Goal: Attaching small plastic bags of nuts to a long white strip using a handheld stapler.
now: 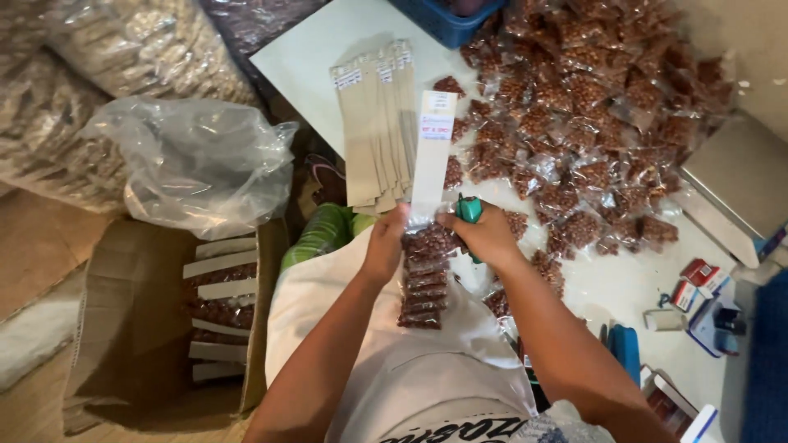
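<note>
1. A long strip of small clear packets filled with brown nuts (425, 279), topped by a tall white card header (432, 148), is held up between both hands, over the person's lap and just short of the white worktop (328, 49).
2. The strip's long axis runs nearly upright in view: the card points away from the body and the packets hang down toward it.
3. The left hand (384, 244) is closed on the strip's left edge, where card and packets meet.
4. The right hand (490, 236) is closed on the right edge at the same height and also grips a small green tool (469, 210); both hands are equally near.
5. The tool's kind cannot be made out, as it is mostly covered by the fingers.
6. The join between card and packets is hidden by the hands.
7. A fan of beige card strips (377, 123) and a heap of loose nut packets (591, 107) lie beyond on the worktop; a brown cardboard box of finished strips (148, 328) stands to the left.
</note>
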